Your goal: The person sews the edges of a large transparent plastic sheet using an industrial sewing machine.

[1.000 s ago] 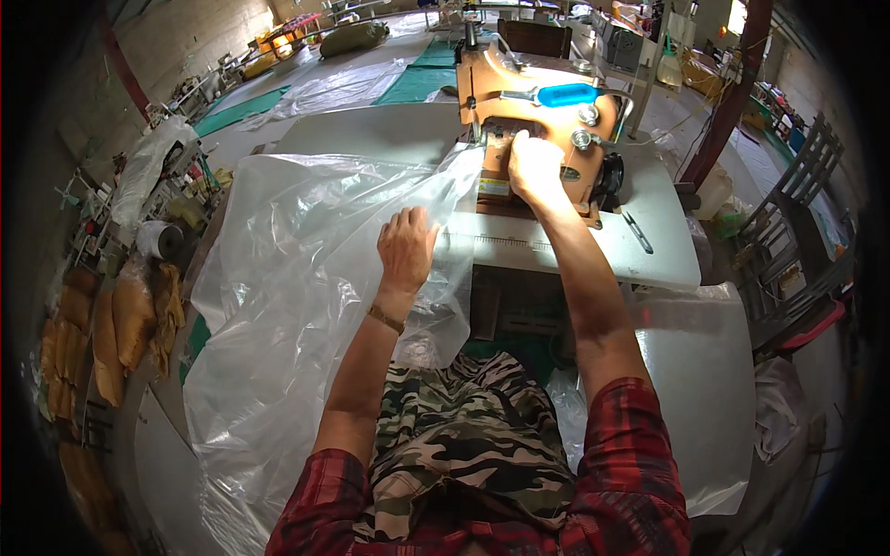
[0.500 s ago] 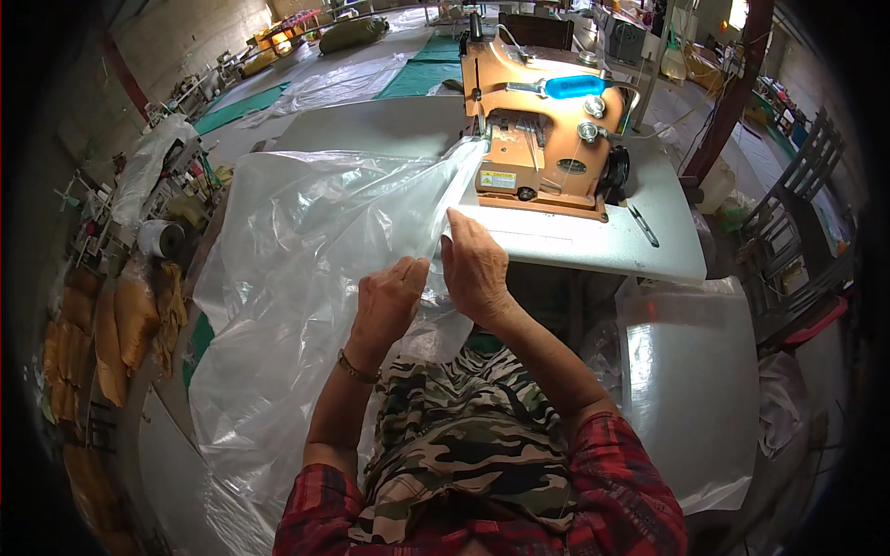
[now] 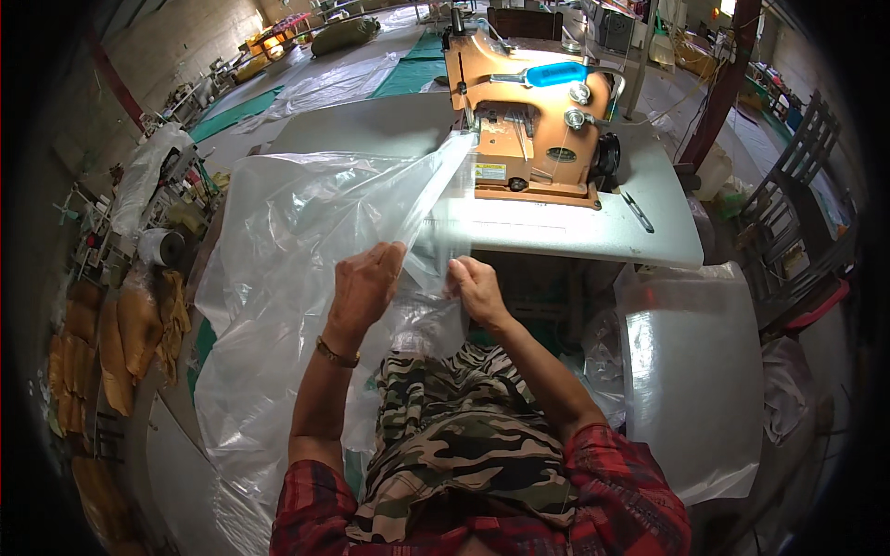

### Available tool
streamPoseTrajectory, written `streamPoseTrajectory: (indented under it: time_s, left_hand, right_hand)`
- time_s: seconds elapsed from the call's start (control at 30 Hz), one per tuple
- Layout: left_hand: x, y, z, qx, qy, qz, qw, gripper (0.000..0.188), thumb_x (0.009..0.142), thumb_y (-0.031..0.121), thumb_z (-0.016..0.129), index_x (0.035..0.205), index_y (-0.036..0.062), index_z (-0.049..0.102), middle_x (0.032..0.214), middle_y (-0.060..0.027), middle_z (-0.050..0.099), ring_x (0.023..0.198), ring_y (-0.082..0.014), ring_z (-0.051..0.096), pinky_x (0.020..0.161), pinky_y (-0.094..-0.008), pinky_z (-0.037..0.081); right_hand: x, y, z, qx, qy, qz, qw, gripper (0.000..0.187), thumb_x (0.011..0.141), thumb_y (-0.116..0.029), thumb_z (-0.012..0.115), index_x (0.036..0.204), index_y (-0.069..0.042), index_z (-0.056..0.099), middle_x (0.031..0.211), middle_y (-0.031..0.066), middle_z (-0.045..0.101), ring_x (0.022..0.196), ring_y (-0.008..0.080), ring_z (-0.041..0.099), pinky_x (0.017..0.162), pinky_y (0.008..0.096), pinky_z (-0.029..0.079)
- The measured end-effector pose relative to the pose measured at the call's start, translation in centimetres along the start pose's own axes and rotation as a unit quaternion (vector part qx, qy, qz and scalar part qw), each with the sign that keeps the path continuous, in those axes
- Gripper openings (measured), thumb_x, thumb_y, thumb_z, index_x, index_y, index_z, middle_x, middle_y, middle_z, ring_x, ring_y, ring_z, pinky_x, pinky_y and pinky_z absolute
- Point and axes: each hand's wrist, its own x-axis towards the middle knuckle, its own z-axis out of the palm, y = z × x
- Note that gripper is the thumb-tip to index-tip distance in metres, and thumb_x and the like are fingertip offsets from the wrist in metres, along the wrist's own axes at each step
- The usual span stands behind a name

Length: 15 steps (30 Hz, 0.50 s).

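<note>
A large clear plastic sheet (image 3: 278,241) covers the left part of the table and hangs down toward my lap. One gathered edge of it runs up to the needle area of an orange-brown sewing machine (image 3: 547,116). My left hand (image 3: 365,285) is closed on a fold of the sheet, in front of the table edge. To its right and slightly lower, my right hand (image 3: 476,289) pinches the sheet's edge between thumb and fingers. The plastic stretches between both hands and the machine.
The machine stands on a pale table (image 3: 575,239) under a bright lamp, with small thread snips (image 3: 637,212) to its right. Stacked clear plastic sheets (image 3: 691,371) hang at the right. A dark chair (image 3: 797,199) stands beyond them. Brown bundles (image 3: 134,324) and a roll (image 3: 162,246) lie left.
My right hand has moved down and nearer to me along the sheet's edge. My left hand has shifted up and left, drawing the plastic tauter. The view has tilted slightly.
</note>
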Motion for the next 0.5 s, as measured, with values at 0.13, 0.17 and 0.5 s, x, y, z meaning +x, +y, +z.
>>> streamPoseTrajectory:
  time_s: [0.13, 0.17, 0.5]
  left_hand:
    - [0.3, 0.6, 0.3, -0.039, -0.055, 0.052, 0.996, 0.007, 0.085, 0.0, 0.055, 0.089, 0.0051, 0.054, 0.073, -0.0116, 0.056, 0.066, -0.0305, 0.062, 0.057, -0.0405, 0.05]
    - [0.3, 1.8, 1.2, -0.065, -0.064, 0.089, 0.992, 0.006, 0.084, 0.0, 0.054, 0.084, 0.0048, 0.052, 0.074, -0.0128, 0.056, 0.066, -0.0308, 0.063, 0.056, -0.0423, 0.05]
    - [0.0, 5.6, 3.2, -0.248, -0.129, -0.105, 0.954, 0.019, 0.094, 0.012, 0.058, 0.082, 0.0009, 0.05, 0.068, -0.0219, 0.055, 0.068, -0.0441, 0.059, 0.057, -0.0467, 0.045]
  right_hand:
    - [-1.3, -1.0, -3.2, 0.007, -0.011, -0.017, 1.0, 0.035, 0.103, -0.024, 0.05, 0.079, -0.001, 0.06, 0.064, 0.0034, 0.058, 0.057, 0.011, 0.055, 0.054, 0.0271, 0.046]
    - [-1.8, -0.7, -3.2, 0.002, -0.004, -0.015, 1.0, 0.034, 0.103, -0.023, 0.05, 0.079, -0.001, 0.059, 0.064, 0.0034, 0.058, 0.057, 0.0108, 0.054, 0.054, 0.0273, 0.045]
    - [-6.1, -2.5, -0.5, -0.1, -0.056, -0.118, 0.986, 0.026, 0.101, -0.018, 0.05, 0.082, -0.001, 0.052, 0.068, 0.0133, 0.054, 0.059, 0.0275, 0.055, 0.058, 0.0375, 0.045]
